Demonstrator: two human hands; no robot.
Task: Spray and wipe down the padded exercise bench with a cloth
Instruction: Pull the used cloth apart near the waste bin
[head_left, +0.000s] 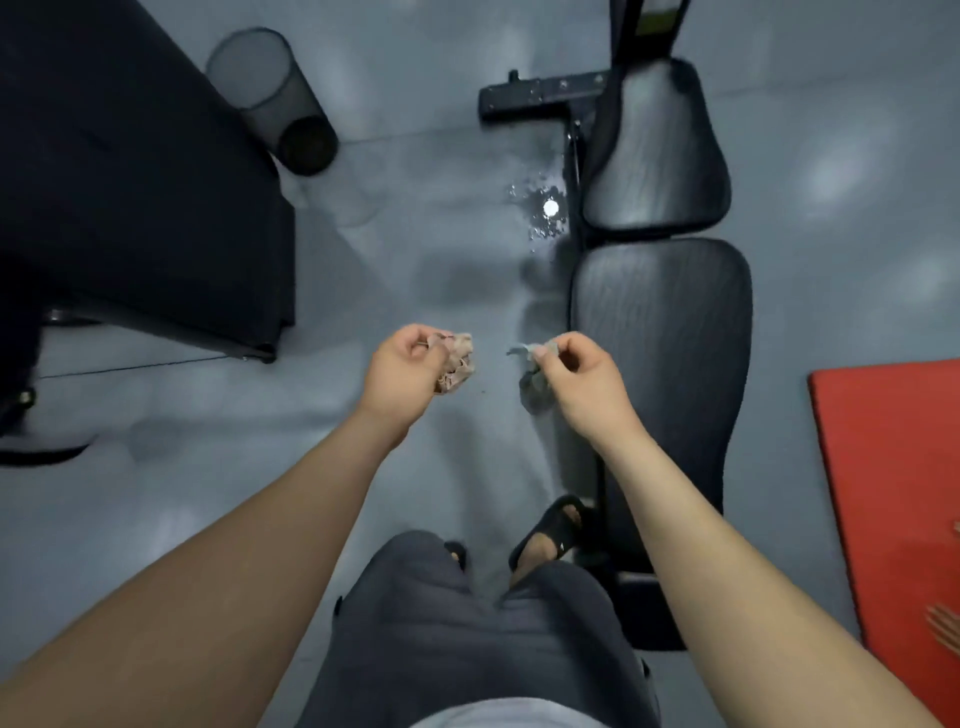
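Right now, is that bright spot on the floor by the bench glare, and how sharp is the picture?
Head view: dim bluish light; the bright spot looks like lamp glare in a wet patch beside the bench; edges bow from the wide lens; detail slightly soft.

- I see the bench (660, 332) running lengthwise away from me, black and padded, its cover showing a fine ribbed grain.
- It has two cushions: a long pad (665, 395) nearer me and a shorter, tapered pad (654, 156) beyond it, with a narrow gap between them.
- A crumpled cloth (457, 361), pale pinkish-beige, is bunched in my left hand (405, 369), well off the bench's left side and above the floor.
- A smaller grey cloth (532, 374) hangs pinched in my right hand (582, 374), just beside the long pad's left edge, apart from the crumpled cloth.
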